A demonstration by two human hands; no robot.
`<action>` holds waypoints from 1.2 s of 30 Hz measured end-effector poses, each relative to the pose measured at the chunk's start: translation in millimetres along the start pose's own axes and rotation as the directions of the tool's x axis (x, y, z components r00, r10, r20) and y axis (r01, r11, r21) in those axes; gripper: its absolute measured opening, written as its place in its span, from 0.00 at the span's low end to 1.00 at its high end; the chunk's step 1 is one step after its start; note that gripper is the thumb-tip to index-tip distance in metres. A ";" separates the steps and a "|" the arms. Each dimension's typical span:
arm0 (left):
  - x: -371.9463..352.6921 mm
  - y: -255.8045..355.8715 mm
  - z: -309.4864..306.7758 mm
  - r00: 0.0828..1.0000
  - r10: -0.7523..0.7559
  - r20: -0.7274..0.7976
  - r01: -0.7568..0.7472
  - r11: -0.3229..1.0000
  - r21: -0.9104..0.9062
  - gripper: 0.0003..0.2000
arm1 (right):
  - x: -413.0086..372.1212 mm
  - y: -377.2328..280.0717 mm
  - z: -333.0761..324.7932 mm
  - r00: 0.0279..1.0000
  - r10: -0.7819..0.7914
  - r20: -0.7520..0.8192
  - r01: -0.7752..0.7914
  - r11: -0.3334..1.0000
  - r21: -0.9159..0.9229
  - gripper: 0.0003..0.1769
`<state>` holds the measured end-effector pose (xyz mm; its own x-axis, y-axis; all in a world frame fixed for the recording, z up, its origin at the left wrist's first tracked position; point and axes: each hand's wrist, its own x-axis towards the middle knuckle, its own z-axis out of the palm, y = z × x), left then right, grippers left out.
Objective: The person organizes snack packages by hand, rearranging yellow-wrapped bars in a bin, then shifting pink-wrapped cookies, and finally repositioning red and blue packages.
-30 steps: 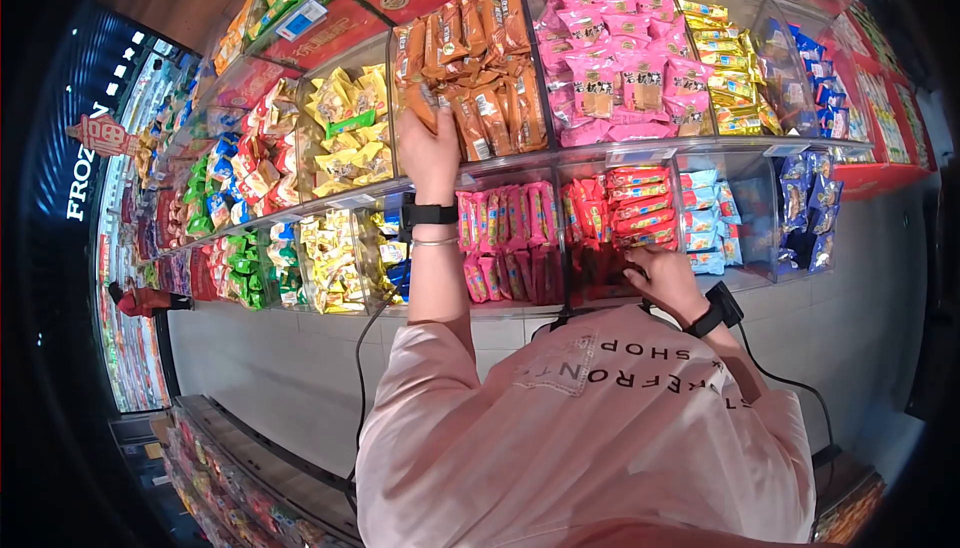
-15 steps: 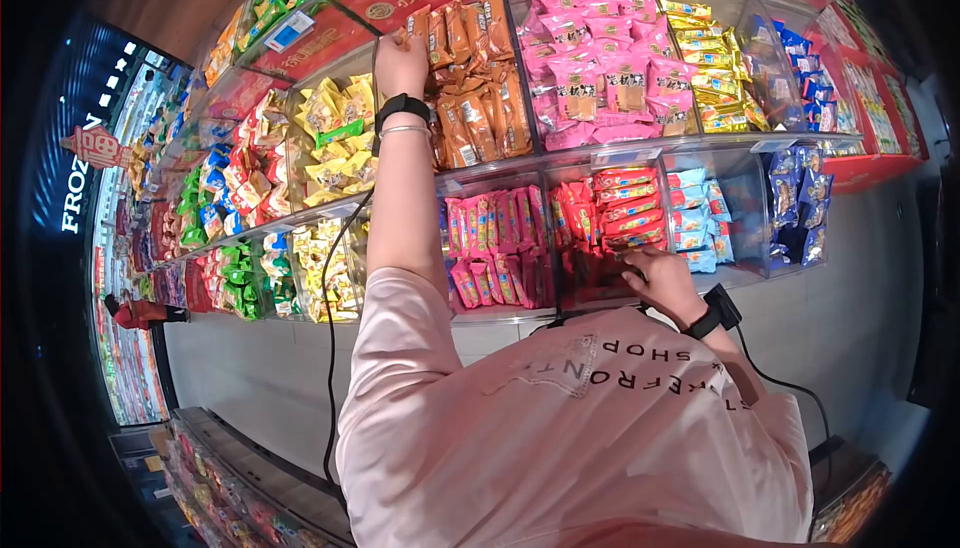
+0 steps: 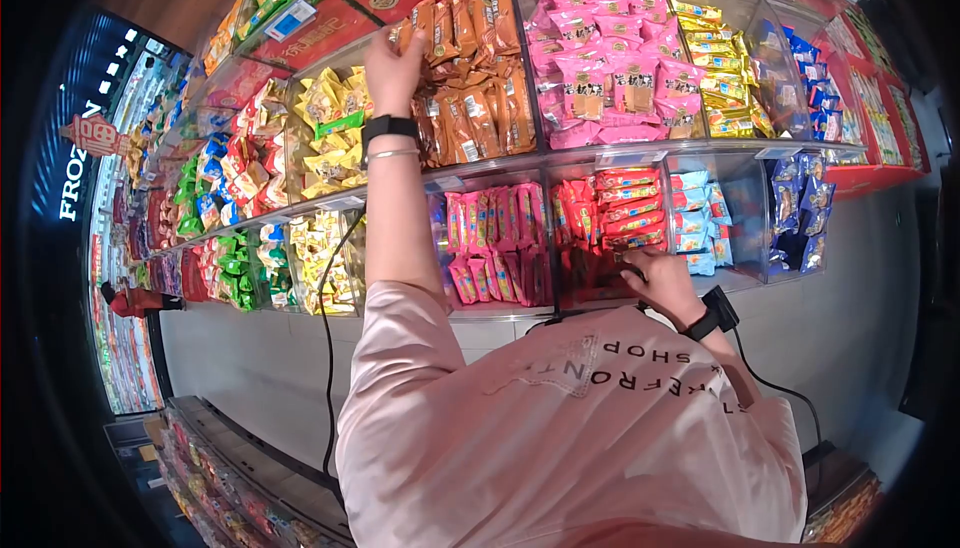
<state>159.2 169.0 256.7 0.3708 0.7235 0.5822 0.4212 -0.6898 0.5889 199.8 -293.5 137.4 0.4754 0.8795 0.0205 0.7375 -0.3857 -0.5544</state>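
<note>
At the upper left of the brown packets (image 3: 475, 113), my left hand (image 3: 393, 63) has its thumb and fingers apart, touching the edge of the packets beside the clear divider. Yellow packets (image 3: 330, 113) lie in the compartment to its left. My right hand (image 3: 655, 276) is at the lower row, at the front of the compartment with red packets (image 3: 628, 208). Its fingers are bent near the front wall, and whether they hold anything is hidden.
Pink packets (image 3: 610, 68) and yellow packets (image 3: 722, 78) fill compartments to the right. Below are magenta packets (image 3: 495, 233) and light blue packets (image 3: 698, 213). A black cable (image 3: 328, 348) hangs by my left arm. A person in red (image 3: 135, 300) stands far left.
My left hand has shifted slightly left and down, and its fingers have spread from a more closed shape. My right hand stays at the lower red compartment.
</note>
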 end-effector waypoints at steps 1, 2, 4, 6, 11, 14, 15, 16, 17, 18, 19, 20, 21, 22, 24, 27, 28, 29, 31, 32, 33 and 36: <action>-0.9 -1.0 -18.8 0.998 -0.017 -0.052 0.015 0.999 -0.035 0.28 | 0.3 0.5 1.2 1.000 0.011 -0.008 -0.011 1.000 0.002 0.13; -6.2 2.8 -40.4 0.995 -0.020 -0.100 0.015 0.998 -0.053 0.27 | 0.5 1.5 1.4 1.000 0.011 -0.007 -0.011 1.000 0.006 0.13; -18.5 0.1 -74.6 0.991 -0.082 -0.108 0.082 0.997 -0.009 0.16 | -1.6 5.0 0.5 0.999 0.025 -0.020 -0.024 0.999 0.035 0.13; -39.8 2.8 -94.6 0.987 -0.153 0.046 0.144 0.978 0.149 0.15 | -0.9 6.2 2.6 1.000 0.020 -0.022 -0.019 0.999 0.041 0.13; -98.9 5.7 -71.2 0.938 -0.190 0.289 0.015 0.858 0.514 0.18 | 7.2 -1.7 3.4 0.999 0.007 0.041 -0.009 0.999 0.037 0.13; -106.6 -2.2 -57.7 0.926 -0.244 0.288 0.056 0.844 0.534 0.16 | 11.7 -8.0 3.0 0.998 -0.044 0.036 0.043 0.999 0.021 0.12; -107.8 -5.6 -53.9 0.924 -0.255 0.284 0.065 0.839 0.540 0.16 | 11.6 -9.8 2.0 0.998 -0.047 0.040 0.046 0.999 0.018 0.12; -108.0 -8.4 -50.4 0.924 -0.259 0.280 0.071 0.838 0.540 0.16 | 12.0 -11.3 0.7 0.997 -0.032 0.065 0.032 0.999 0.009 0.12; -107.9 -10.7 -47.6 0.933 -0.241 0.268 0.046 0.818 0.574 0.15 | 12.4 -12.2 0.2 0.996 -0.018 0.089 0.018 1.000 0.001 0.13; -108.8 -11.5 -46.2 0.940 -0.222 0.258 0.021 0.794 0.608 0.15 | 11.7 -11.3 1.5 0.996 -0.022 0.092 0.022 1.000 0.001 0.13; -110.6 -8.3 -43.7 0.951 -0.184 0.247 -0.019 0.764 0.645 0.15 | 10.4 -9.1 3.8 0.996 -0.030 0.085 0.029 1.000 0.010 0.13; -111.0 -7.1 -42.6 0.952 -0.182 0.248 -0.022 0.765 0.644 0.15 | 9.0 -7.2 5.4 0.997 -0.034 0.075 0.032 0.999 0.020 0.13; -112.2 -5.3 -41.0 0.957 -0.166 0.239 -0.022 0.779 0.626 0.15 | 7.3 -5.9 6.0 0.997 -0.029 0.071 0.027 0.999 0.019 0.13; -112.5 -0.3 -39.7 0.962 -0.147 0.231 -0.023 0.796 0.605 0.16 | 6.0 -4.2 5.7 0.998 -0.025 0.057 0.024 0.999 0.026 0.13; -101.7 7.6 -49.3 0.981 -0.163 0.109 0.093 0.875 0.475 0.16 | 3.5 -1.1 3.1 0.999 -0.010 0.033 0.009 1.000 0.030 0.13; -66.4 11.4 -58.6 0.995 -0.073 -0.065 0.090 0.946 0.312 0.17 | -1.4 2.3 1.1 1.000 0.003 0.021 -0.003 1.000 0.004 0.13; -47.2 3.2 -55.4 0.994 -0.016 -0.111 0.044 0.966 0.254 0.17 | -2.7 3.7 1.6 1.000 0.003 0.018 -0.003 1.000 0.005 0.13; -25.5 -16.4 -44.0 0.994 -0.008 -0.111 0.025 0.987 0.157 0.17 | -3.8 4.1 2.0 1.000 0.003 0.015 -0.003 1.000 0.007 0.13; 11.3 -54.2 -15.7 0.994 0.000 -0.114 0.006 0.998 0.055 0.18 | -4.5 1.1 1.7 1.000 0.002 0.015 -0.002 1.000 0.005 0.13; 26.6 -65.6 -3.5 0.988 -0.155 0.019 0.156 0.986 -0.067 0.19 | -4.7 -0.2 0.5 1.000 0.003 0.012 -0.003 1.000 0.002 0.13; 37.2 -72.9 7.3 0.944 -0.284 0.169 0.311 0.935 -0.168 0.20 | -4.4 -0.7 -0.5 1.000 0.004 0.006 -0.004 1.000 -0.004 0.13; 49.7 -80.2 31.4 0.924 -0.355 0.140 0.379 0.896 -0.231 0.23 | -6.6 0.9 -2.2 1.000 0.001 -0.003 -0.002 0.999 -0.032 0.13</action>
<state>169.9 261.2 220.8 0.3089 0.9174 0.2507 0.3267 -0.3499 0.8780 198.3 -300.2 138.6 0.4781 0.8780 0.0224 0.7519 -0.3960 -0.5271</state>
